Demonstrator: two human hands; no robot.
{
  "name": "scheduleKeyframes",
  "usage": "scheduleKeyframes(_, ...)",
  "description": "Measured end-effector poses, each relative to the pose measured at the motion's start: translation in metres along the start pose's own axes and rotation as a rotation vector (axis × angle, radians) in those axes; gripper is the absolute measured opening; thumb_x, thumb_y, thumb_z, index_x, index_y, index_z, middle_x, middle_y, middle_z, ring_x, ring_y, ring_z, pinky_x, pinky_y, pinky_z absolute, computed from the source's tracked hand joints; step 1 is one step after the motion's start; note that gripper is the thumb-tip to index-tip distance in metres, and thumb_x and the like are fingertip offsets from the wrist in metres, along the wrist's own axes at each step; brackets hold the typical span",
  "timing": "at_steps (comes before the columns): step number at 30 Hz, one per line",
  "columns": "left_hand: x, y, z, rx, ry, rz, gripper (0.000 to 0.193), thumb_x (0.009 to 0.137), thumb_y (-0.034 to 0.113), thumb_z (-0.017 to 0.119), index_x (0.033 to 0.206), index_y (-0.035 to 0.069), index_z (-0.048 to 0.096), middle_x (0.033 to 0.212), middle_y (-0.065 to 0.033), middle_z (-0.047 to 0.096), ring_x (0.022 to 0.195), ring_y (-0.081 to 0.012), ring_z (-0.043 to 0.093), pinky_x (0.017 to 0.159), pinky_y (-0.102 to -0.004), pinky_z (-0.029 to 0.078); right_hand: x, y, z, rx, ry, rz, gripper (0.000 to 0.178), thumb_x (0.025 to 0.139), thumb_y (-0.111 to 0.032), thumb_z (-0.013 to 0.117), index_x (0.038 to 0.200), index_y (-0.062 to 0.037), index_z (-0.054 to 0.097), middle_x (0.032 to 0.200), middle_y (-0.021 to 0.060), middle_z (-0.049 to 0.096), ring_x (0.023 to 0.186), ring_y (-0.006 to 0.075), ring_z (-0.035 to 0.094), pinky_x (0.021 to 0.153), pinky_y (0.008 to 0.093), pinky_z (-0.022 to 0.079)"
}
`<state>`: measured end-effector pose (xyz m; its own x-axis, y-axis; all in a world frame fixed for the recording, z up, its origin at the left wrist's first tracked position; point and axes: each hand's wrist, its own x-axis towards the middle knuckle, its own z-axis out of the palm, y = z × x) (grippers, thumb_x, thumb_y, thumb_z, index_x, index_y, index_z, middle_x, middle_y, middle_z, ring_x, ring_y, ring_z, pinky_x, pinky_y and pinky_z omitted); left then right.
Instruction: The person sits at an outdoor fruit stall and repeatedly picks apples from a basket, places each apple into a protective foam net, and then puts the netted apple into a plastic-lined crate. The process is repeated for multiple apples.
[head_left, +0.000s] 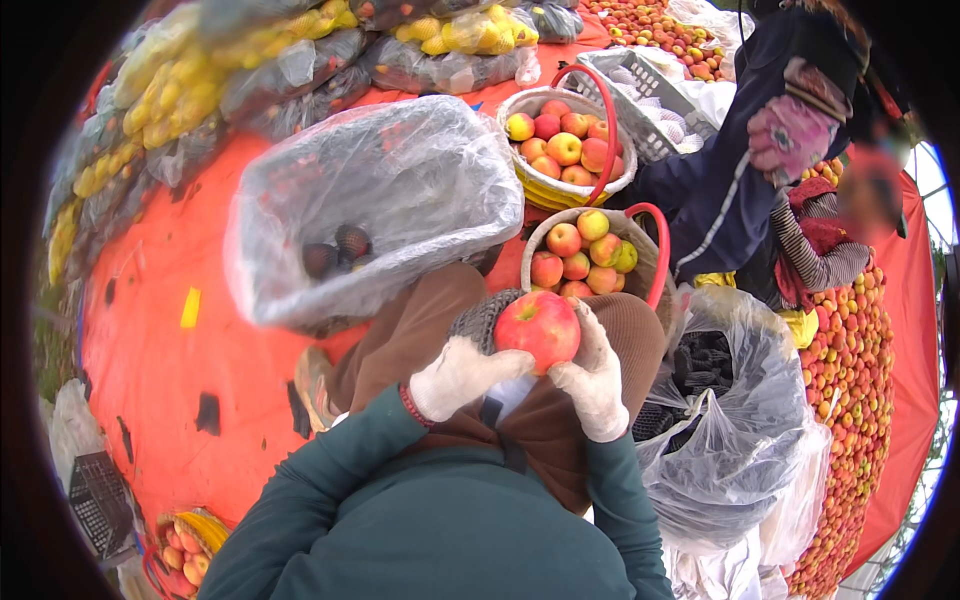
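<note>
A large red-and-yellow apple [537, 328] is held between my two white-gloved hands above my lap. My right hand [597, 385] closes on its right side, the thumb at its lower edge. My left hand [455, 380] is closed on a dark grey foam fruit net [482, 320], its thumb reaching to the apple's lower left. The net sits against the apple's left side; the fingers behind it are hidden. Just beyond my hands stands a basket [648, 262] of apples with a red handle. A plastic-lined crate [258, 200] at the left holds a few dark-netted apples [352, 241].
To my right, a clear plastic bag [740, 465] contains dark foam nets [703, 362]. Another apple basket [512, 108] and a grey crate [640, 85] stand farther off. A person [720, 150] works at the right beside heaped apples [850, 370]. Bagged yellow fruit [180, 95] lines the far left.
</note>
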<state>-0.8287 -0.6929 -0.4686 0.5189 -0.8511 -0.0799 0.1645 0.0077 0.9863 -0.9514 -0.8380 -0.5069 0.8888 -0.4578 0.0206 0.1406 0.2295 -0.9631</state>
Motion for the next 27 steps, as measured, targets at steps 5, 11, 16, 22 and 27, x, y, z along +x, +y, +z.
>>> scheduleKeyframes(5, 0.009, -0.031, -0.001, 0.008, 0.058, 0.141, 0.051, 0.073, 0.01, 0.066, 0.12, 0.001, 0.047, 0.11, -0.0115, 0.057, 0.101, -0.0182, 0.056, 0.086, -0.0325, 0.046, 0.006, 0.002, 0.007, -0.043, 0.004, 0.021, 0.083, 0.067, -0.003, 0.071, 0.136, 0.0092, 0.026, 0.133, 0.0139, 0.04, 0.121, 0.019, 0.041, 0.103, 0.0308, 0.032)
scheduleKeyframes(11, 0.027, -0.045, -0.034, 0.209, 0.102, 0.344, 0.056, 0.071, 0.009, 0.068, 0.121, 0.0, 0.046, 0.111, -0.0123, 0.055, 0.103, -0.0212, 0.054, 0.089, -0.0341, 0.044, 0.011, -0.005, 0.006, 0.523, -0.008, 0.107, 0.074, 0.079, -0.037, 0.065, 0.134, -0.0018, 0.032, 0.13, 0.0111, 0.045, 0.117, 0.0246, 0.047, 0.093, 0.0366, 0.043)
scheduleKeyframes(16, 0.068, -0.074, -0.12, 1.074, 0.454, 0.277, 0.075, 0.076, 0.027, 0.063, 0.137, -0.001, 0.029, 0.137, -0.0202, 0.036, 0.127, -0.0301, 0.036, 0.106, -0.0339, 0.028, 0.028, -0.004, 0.0, 0.85, 0.088, 0.212, 0.05, 0.089, -0.035, 0.049, 0.129, -0.0065, 0.038, 0.13, 0.0105, 0.044, 0.114, 0.0268, 0.048, 0.085, 0.0393, 0.048)
scheduleKeyframes(22, 0.088, -0.074, -0.151, 1.21, 0.258, -0.435, 0.083, 0.074, 0.03, 0.064, 0.14, 0.0, 0.024, 0.142, -0.02, 0.031, 0.128, -0.0306, 0.036, 0.105, -0.0322, 0.03, 0.131, -0.061, -0.056, 0.888, 0.184, -0.041, 0.043, 0.089, -0.037, 0.047, 0.119, -0.0051, 0.046, 0.117, 0.0143, 0.051, 0.102, 0.0303, 0.053, 0.083, 0.0423, 0.049)
scheduleKeyframes(27, 0.106, -0.091, -0.139, 1.186, 0.313, -0.209, 0.08, 0.072, 0.027, 0.064, 0.138, 0.0, 0.027, 0.141, -0.0198, 0.032, 0.127, -0.0298, 0.037, 0.105, -0.0318, 0.031, 0.197, -0.095, -0.217, 0.721, 0.532, -0.148, 0.047, 0.082, -0.039, 0.061, 0.115, -0.0076, 0.048, 0.111, 0.0142, 0.054, 0.095, 0.0302, 0.055, 0.075, 0.0425, 0.053)
